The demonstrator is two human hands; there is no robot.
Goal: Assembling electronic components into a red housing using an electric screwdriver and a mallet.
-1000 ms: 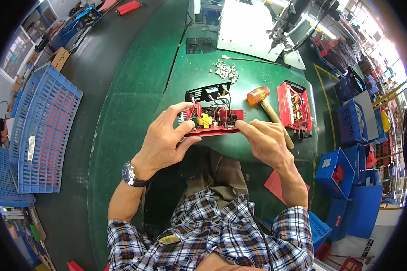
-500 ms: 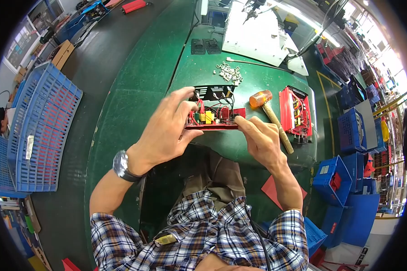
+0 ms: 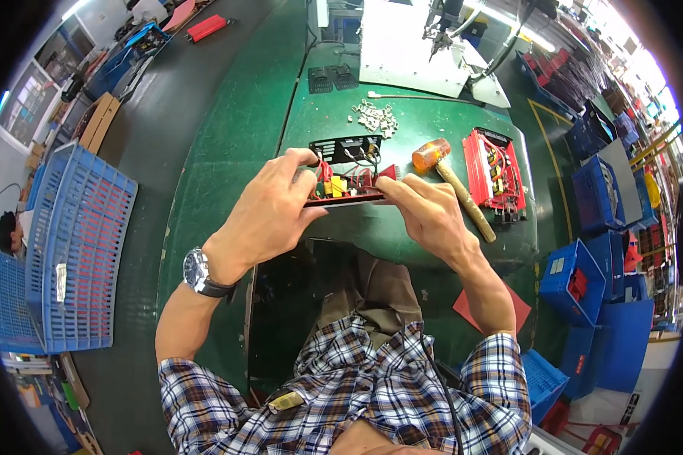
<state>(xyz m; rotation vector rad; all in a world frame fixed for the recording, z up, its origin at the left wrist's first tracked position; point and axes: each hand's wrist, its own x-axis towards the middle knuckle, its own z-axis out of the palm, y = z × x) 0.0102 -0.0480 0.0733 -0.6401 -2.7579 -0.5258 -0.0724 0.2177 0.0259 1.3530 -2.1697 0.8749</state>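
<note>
Between my hands is a red metal device housing [image 3: 349, 201] with a yellow part, circuitry and wires inside. My left hand [image 3: 269, 208] grips its left end, fingers over the top and thumb below. At the right end, my right hand [image 3: 425, 208] pinches the housing near its edge. A black slotted end panel [image 3: 347, 148] stands at the far side, joined to the housing by wires. To the right lies a mallet [image 3: 432, 154] with an amber head and wooden handle. Beyond it rests a second open red housing [image 3: 495, 174] with wiring inside.
Small metal clips [image 3: 376, 119] lie in a pile on the green table [image 3: 235, 136], behind the panel. Two black slotted panels [image 3: 332, 78] and a white machine base [image 3: 410, 49] stand farther back. Blue crates [image 3: 83, 250] are at the left, with blue bins [image 3: 577, 277] at the right.
The housing sits slightly lower in its tilt, its front edge showing a thinner strip. Both hands keep their grip on it. The whole view has shifted a little.
</note>
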